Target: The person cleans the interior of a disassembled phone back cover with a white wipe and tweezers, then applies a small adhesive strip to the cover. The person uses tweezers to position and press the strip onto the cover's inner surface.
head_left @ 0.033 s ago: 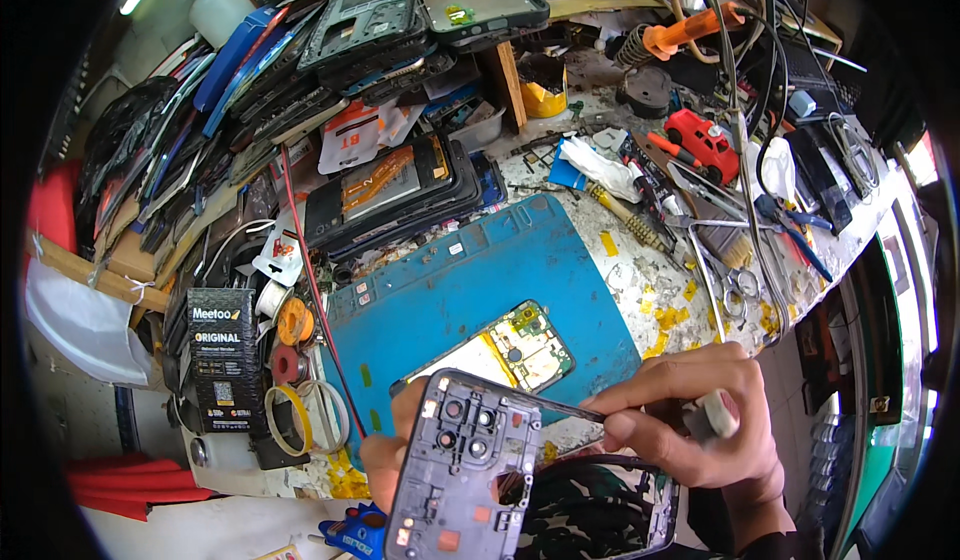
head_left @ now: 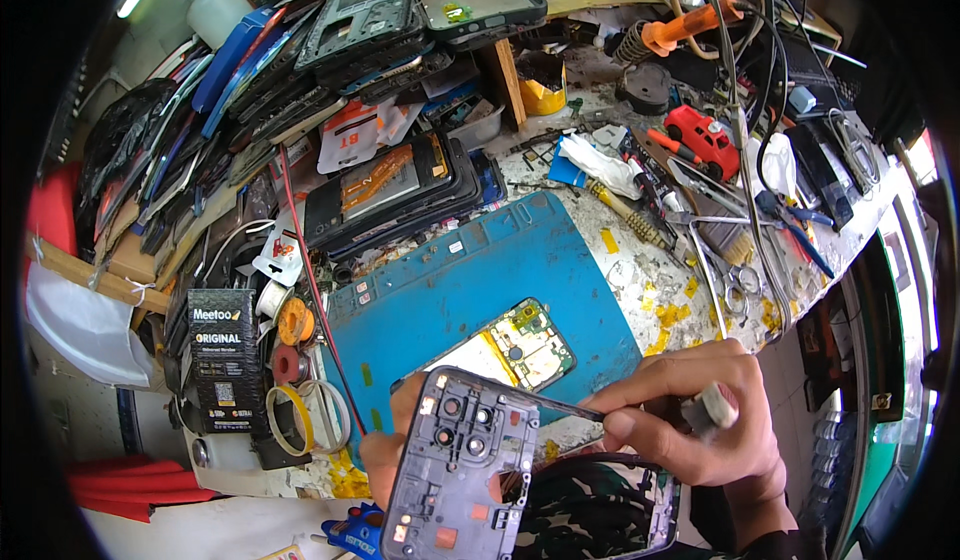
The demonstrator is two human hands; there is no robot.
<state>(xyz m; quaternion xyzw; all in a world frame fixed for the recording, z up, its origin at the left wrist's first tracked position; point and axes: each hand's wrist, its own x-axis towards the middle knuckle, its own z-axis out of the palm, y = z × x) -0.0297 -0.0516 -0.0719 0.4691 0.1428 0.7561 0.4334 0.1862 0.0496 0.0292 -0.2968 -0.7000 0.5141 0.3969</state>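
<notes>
A dark grey phone frame [head_left: 425, 495], with camera holes near one corner and a wide opening, is held tilted at the lower middle, in front of the blue mat [head_left: 400, 300]. My left hand [head_left: 380, 458] grips its left edge, mostly hidden behind it. At the frame's upper edge, my right hand [head_left: 705, 415] pinches with thumb and forefinger. Tucked among the right hand's other fingers is a tool with a pale blunt end [head_left: 715, 407]; the rest of it is hidden. On the mat beyond lies an opened phone [head_left: 535, 345], its green circuit board exposed.
Stacked phone housings [head_left: 360, 20] rise at the back left. A black box [head_left: 225, 360] and tape rolls [head_left: 290, 420] stand left of the mat. To the right are a red toy car [head_left: 703, 140], pliers [head_left: 795, 225] and hanging cables [head_left: 738, 150]. A soldering iron [head_left: 690, 28] rests behind.
The phone frame has shifted very slightly, and the pale-ended tool in my right hand has tilted a little. Both grips stay the same.
</notes>
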